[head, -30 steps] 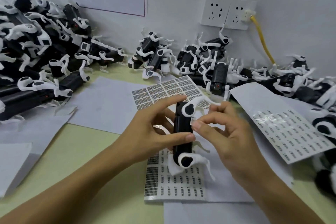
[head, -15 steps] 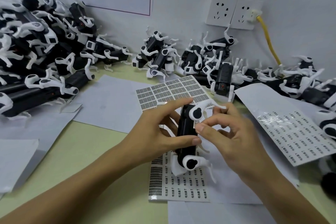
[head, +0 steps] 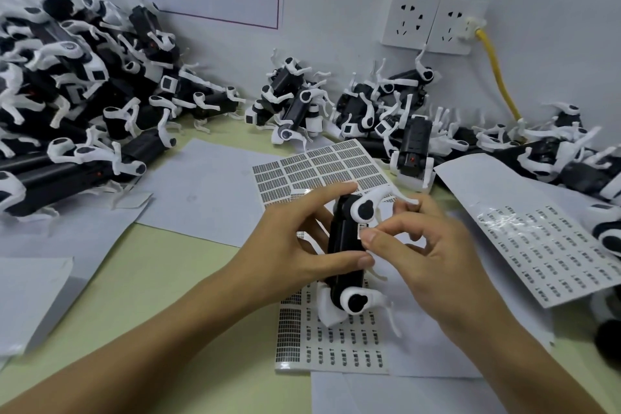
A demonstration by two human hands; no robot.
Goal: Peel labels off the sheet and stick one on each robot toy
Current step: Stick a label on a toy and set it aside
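Observation:
A black robot toy (head: 344,245) with white legs is held above the table's middle. My left hand (head: 295,245) grips its body, index finger over the top end and thumb across the side. My right hand (head: 426,255) pinches a small white label (head: 362,229) against the toy's side, just below the upper white leg joint. A label sheet (head: 336,339) with rows of small printed labels lies under the toy. A second label sheet (head: 319,171) lies behind it, and a third label sheet (head: 554,245) lies to the right.
A big pile of robot toys (head: 77,104) fills the left back. More toys (head: 369,104) line the wall, running to the right edge (head: 571,151). White paper sheets (head: 201,188) cover much of the green table (head: 141,286). A yellow cable (head: 497,77) hangs from wall sockets (head: 433,22).
My right hand has brought the label in from beside the toy onto its side. The toy in my left hand has barely shifted.

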